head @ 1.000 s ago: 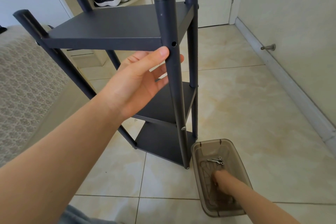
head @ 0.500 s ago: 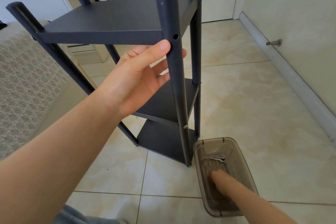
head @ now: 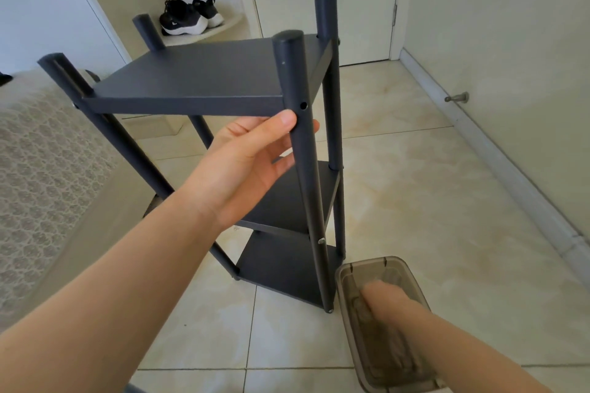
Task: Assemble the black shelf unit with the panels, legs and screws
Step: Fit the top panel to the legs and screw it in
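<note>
The black shelf unit (head: 289, 201) stands upright on the tiled floor (head: 415, 201), with three panels fixed between four round legs. The left hand (head: 252, 166) reaches in below the top panel (head: 204, 76) and takes the front leg (head: 310, 188). Its grip is a loose one. The thumb (head: 282, 120) lies across the near side of the leg, just under the panel's edge. The fingers curl round behind the leg, and one fingertip (head: 315, 127) shows past its far side. The palm stands off from the leg.

Just above the thumb there is an open screw hole (head: 303, 105) in the leg. Lower on the same leg, a silver screw head (head: 321, 241) shows between the middle and bottom panels.

To the right of the unit's foot, a brown see-through plastic box (head: 370, 262) sits on the floor just beside the front leg. The right hand (head: 383, 293) is down inside it, and it is blurred. I cannot tell how far its grip is open or whether it has hold of anything.

A patterned cover (head: 38, 153) lies on the left. A pair of black sneakers (head: 188, 14) rests on a ledge behind the unit. A metal door stop (head: 458, 97) juts from the wall on the right.
</note>
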